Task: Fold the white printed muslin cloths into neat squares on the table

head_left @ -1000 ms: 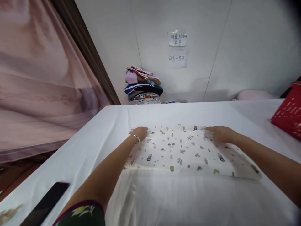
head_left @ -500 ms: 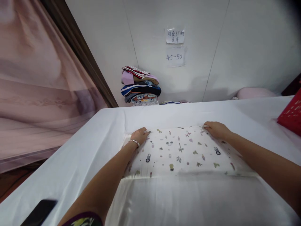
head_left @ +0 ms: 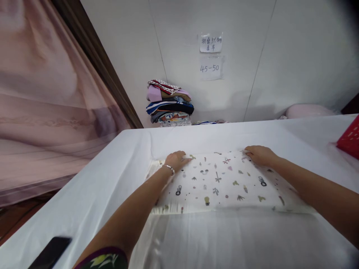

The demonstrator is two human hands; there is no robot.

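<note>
A white cloth (head_left: 215,183) printed with small plants and figures lies across the table in front of me, its printed part a wide strip. Below the strip, a plain white stretch of fabric (head_left: 238,239) reaches toward me. My left hand (head_left: 176,160), with a bracelet at the wrist, is closed on the strip's far edge, left of the middle. At the far right corner of the strip, my right hand (head_left: 260,155) pinches the same edge between thumb and fingers. The fingertips are partly hidden by the hands.
The white-covered table (head_left: 106,179) carries a black phone (head_left: 52,252) at the near left and a red basket-like object (head_left: 349,140) at the right edge. Behind it stand a stack of folded fabrics (head_left: 169,102) and a wall with paper signs (head_left: 211,56). A pink curtain (head_left: 50,101) hangs left.
My left hand has shifted right along the cloth's far edge, uncovering more of the left corner. My right hand stays at its corner. The whole view has moved slightly.
</note>
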